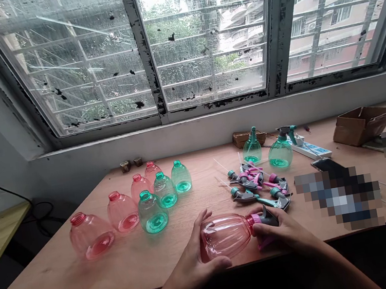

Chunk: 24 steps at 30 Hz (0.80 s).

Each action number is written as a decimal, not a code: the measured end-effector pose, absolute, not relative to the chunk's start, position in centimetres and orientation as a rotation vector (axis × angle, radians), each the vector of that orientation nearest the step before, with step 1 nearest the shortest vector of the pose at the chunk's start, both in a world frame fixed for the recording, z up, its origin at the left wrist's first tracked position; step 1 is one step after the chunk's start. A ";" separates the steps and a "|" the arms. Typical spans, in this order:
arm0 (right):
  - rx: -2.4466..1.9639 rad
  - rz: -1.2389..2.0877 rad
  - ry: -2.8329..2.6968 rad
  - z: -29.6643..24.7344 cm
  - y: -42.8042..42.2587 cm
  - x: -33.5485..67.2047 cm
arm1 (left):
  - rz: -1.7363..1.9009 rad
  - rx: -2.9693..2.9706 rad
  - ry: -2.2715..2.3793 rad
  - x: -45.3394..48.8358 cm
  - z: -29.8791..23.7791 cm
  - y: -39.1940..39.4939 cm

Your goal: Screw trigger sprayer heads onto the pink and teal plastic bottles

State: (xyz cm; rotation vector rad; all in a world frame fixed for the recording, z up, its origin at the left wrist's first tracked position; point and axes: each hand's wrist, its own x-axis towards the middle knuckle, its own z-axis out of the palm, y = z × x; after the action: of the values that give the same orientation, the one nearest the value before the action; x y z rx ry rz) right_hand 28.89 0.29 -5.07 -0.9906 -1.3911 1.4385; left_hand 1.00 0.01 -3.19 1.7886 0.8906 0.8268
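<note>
A clear pink spray bottle [226, 235] lies sideways just above the front of the table, its base toward the left. My left hand [204, 253] cups the base end, thumb below and fingers above. At the neck, my right hand [284, 228] grips the grey and pink spray head [265, 219], which sits at the bottle's mouth; how tightly it is joined I cannot tell. Loose trigger spray heads [254, 181] in pink, grey and green lie piled behind my right hand. Beyond my left hand stand open green bottles [154, 215] and pink bottles [92, 238].
Two green bottles with spray heads [280, 152] stand at the back, near a white power strip [314, 148]. A cardboard box [363, 126] and a dark phone [330, 168] lie to the right. The wooden table [64, 284] ends just before me; windows rise behind it.
</note>
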 end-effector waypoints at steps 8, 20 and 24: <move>-0.994 1.429 -1.397 -4.9 0.2 28.9 | 0.823 1.751 0.912 1.0 -2.9 -0.1; -0.988 1.463 -1.372 -5.0 0.3 28.8 | 0.849 1.692 0.854 1.1 -3.2 0.2; -0.980 1.462 -1.375 -5.0 0.2 28.8 | 0.845 1.707 0.885 1.2 -3.0 0.0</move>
State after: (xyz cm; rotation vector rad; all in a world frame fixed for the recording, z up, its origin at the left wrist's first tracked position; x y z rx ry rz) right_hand 28.84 0.20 -5.00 -0.9801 -1.3746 1.4621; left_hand 1.16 0.03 -3.00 1.7075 0.8855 0.8448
